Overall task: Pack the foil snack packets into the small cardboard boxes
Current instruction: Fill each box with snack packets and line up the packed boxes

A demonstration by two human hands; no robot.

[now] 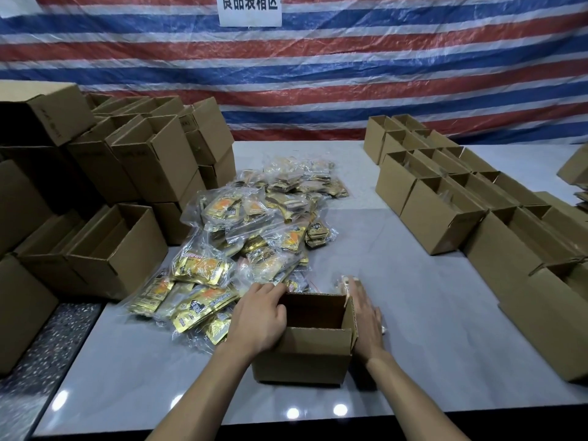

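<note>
Dim overhead light; glare spots on glossy table (413,361); edges bowed; right hand (366,316) blurred.

The foil snack packets (203,265) are shiny gold with orange print, and every cardboard box (305,354) is plain tan-brown. The worktop (413,329) is glossy pale grey; the floor (47,338) is dark with pale speckles. The tarp (318,74) has red, white and blue stripes, and its sign (249,9) is white with black characters.

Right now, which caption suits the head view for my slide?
Left hand grips, right hand presses an open cardboard box beside a heap of foil snack packets.
</note>
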